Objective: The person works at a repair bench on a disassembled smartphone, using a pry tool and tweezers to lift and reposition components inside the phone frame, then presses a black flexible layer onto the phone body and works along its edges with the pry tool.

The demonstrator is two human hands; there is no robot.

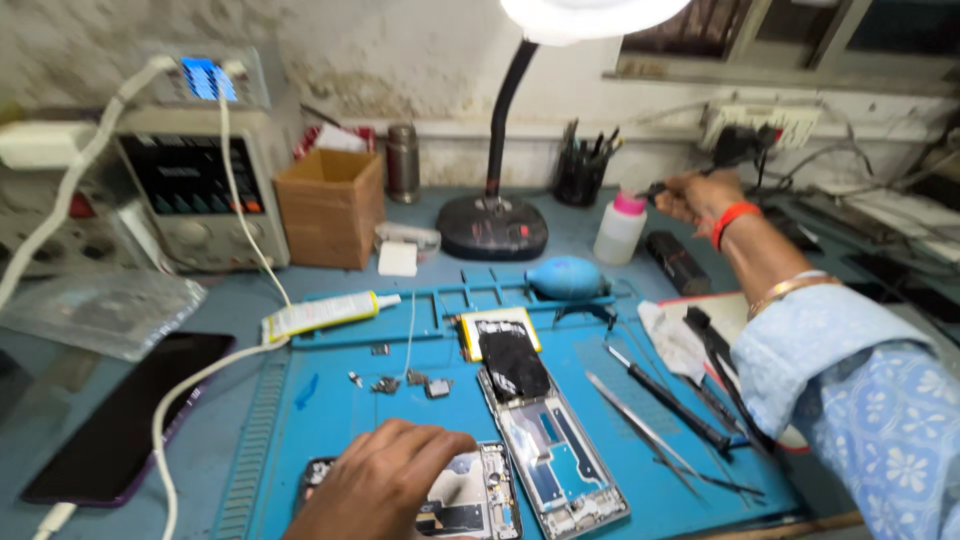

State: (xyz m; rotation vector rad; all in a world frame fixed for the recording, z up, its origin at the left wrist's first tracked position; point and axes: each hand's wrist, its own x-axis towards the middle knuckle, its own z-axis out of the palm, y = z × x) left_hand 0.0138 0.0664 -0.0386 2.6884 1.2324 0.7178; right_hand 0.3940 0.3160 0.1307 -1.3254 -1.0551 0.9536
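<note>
Nearest, the left hand (385, 480) lies flat, fingers loosely spread, pressing an opened phone (470, 495) on the blue mat (330, 400) beside a second phone frame (555, 460), while far right the right hand (695, 195) pinches a small dark tool (655, 187) near the white bottle (619, 230).

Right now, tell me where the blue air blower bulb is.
In the head view, the blue blower bulb lies at the mat's far edge, right of centre, just before the lamp base.
</note>
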